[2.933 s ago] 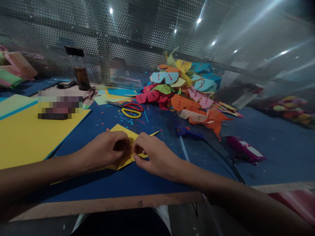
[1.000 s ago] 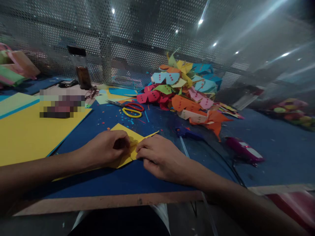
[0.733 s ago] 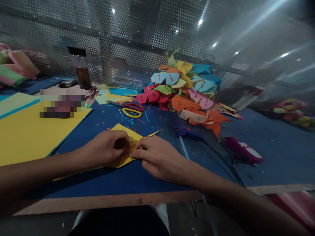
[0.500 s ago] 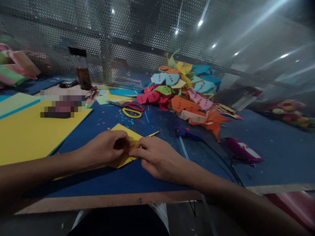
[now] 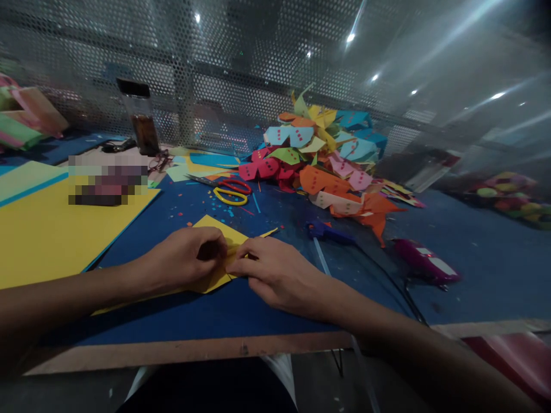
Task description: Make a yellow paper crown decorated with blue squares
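A folded piece of yellow paper (image 5: 221,228) lies on the blue tabletop in front of me, with a thin pointed end sticking out to the right. My left hand (image 5: 189,258) pinches its fold, fingers curled toward the thumb. Close against it, my right hand (image 5: 278,275) has fingertips and thumb closed on the paper's right part. The fingers hide much of the fold. Beyond the paper rest scissors (image 5: 230,195) with one red and one yellow handle loop, among small paper scraps.
Colourful folded paper pieces (image 5: 322,155) are heaped at the back. A blue glue gun (image 5: 329,232), its cord and a purple device (image 5: 426,264) lie right. Large yellow sheets (image 5: 43,241) lie left, near a dark-lidded bottle (image 5: 144,123). The wooden table edge (image 5: 206,350) runs nearest me.
Both hands stay on the yellow paper in nearly the same pose. The whole view has shifted very slightly.
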Motion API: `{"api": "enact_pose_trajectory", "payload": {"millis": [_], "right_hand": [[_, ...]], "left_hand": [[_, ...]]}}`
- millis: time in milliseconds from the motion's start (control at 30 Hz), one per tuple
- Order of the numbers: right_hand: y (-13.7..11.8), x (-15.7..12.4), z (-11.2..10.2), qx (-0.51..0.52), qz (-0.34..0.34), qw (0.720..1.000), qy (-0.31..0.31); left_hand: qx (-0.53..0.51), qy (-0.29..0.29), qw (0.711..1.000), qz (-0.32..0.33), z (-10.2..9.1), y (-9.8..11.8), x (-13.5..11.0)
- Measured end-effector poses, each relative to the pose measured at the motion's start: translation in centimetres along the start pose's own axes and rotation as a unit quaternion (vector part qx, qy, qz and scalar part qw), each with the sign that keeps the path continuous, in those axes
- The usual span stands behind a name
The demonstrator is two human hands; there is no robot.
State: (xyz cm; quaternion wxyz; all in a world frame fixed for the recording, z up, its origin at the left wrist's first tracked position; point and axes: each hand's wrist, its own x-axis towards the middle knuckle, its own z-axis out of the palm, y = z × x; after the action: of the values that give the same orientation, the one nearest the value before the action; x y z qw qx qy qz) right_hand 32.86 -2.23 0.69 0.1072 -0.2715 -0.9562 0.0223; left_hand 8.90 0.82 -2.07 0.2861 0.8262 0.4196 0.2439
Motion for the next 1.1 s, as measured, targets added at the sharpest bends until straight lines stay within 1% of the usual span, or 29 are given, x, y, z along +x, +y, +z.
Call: {"api": "enact_pose_trajectory", "payload": {"millis": [300,600,767,867,967,1100], "right_hand": [[0.33,-0.39,-0.59,0.035,-0.014,0.999,-0.001],[0.41,-0.59,-0.61,0.036,-0.013,0.999,-0.006],[0.35,-0.50,-0.36,0.050,0.011,0.998,0.031],[0.35,-0.40,-0.08,0.050,-0.004,0.998,0.047],[0.38,-0.31,0.16,0.027,-0.018,0.999,0.031],[0.36,-0.24,0.29,0.006,-0.016,1.000,0.013]], "left_hand": [[-0.004,-0.011,1.000,-0.003,-0.25,0.08,-0.02],[-0.011,-0.011,1.000,-0.005,-0.39,0.20,-0.13],[-0.018,-0.007,1.000,0.015,-0.57,0.23,-0.09],[-0.030,-0.015,0.999,0.010,-0.68,0.23,-0.14],[-0.032,-0.021,0.999,0.012,-0.79,0.16,-0.28],[-0.033,-0.020,0.999,0.022,-0.86,-0.06,-0.47]]}}
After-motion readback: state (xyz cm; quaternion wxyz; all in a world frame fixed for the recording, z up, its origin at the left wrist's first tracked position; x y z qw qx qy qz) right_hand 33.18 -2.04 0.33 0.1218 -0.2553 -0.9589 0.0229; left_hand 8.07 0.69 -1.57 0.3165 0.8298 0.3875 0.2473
